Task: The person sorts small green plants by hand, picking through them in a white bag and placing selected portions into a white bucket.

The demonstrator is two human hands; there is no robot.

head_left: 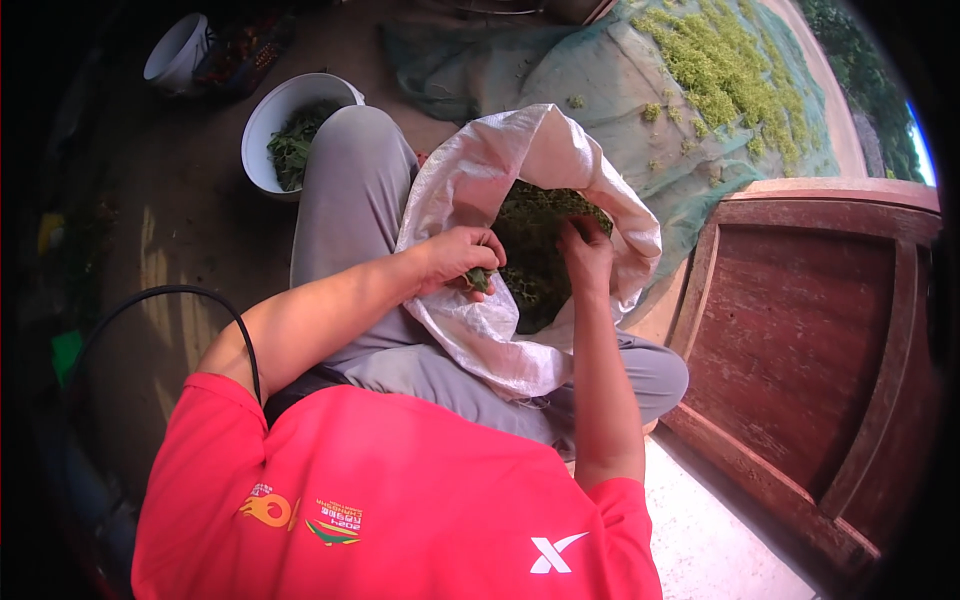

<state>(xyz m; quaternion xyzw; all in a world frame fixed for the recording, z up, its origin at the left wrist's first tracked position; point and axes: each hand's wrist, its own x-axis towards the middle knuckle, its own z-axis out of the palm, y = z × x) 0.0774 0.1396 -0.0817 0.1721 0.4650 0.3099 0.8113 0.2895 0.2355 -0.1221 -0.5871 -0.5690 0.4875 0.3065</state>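
Between my knees stands a white woven sack (545, 372), its mouth rolled outward. Dark green plant matter (535, 250) fills what I can see inside. At the sack's left rim, my left hand (462, 258) is closed on a small bunch of green leaves (480, 278). My right hand (587, 250) reaches over the opening, fingers bent and pressed together at the plant matter. Whatever its fingertips hold is too dark and small to name.
A white bucket (255, 150) with green leaves (295, 145) stands beyond my left knee. Farther back is another white bucket (178, 50). Yellow-green plants (735, 75) lie on a green net (600, 70) at the far right. A red wooden door (800, 340) stands at right.
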